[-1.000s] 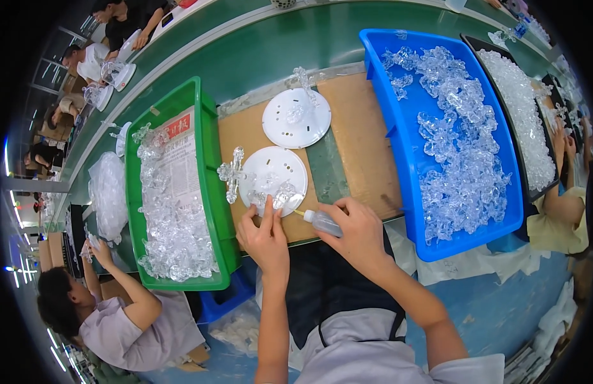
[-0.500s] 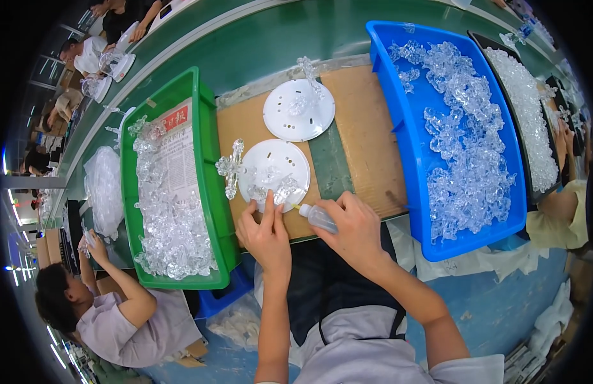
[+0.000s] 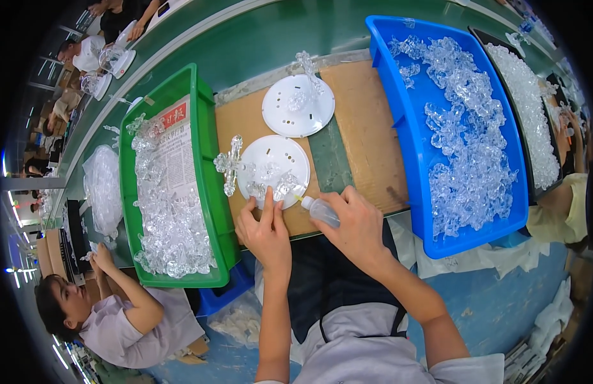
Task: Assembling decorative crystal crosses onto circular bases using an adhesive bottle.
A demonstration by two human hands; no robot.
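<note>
Right fingers (image 3: pixel 335 202) pinching bottle (image 3: pixel 324 213) | left fingers (image 3: pixel 268 210) spread on disc (image 3: pixel 277 163) | green bin (image 3: pixel 212 173), blue bin (image 3: pixel 411 160): clear pieces (image 3: pixel 466 137)

The head camera looked down from above the near side of the nearer white disc (image 3: pixel 290 160), facing forward across the bench (image 3: pixel 277 38) beyond it. It sat fairly near, with the disc close to mid-view, and its fisheye breadth took in a green bin (image 3: pixel 213 185) left of the disc and a blue bin (image 3: pixel 406 179) right.

Left hand (image 3: pixel 264 232) extends forward; right hand (image 3: pixel 354 225) curls in a grip (partly hidden, it seems).
</note>
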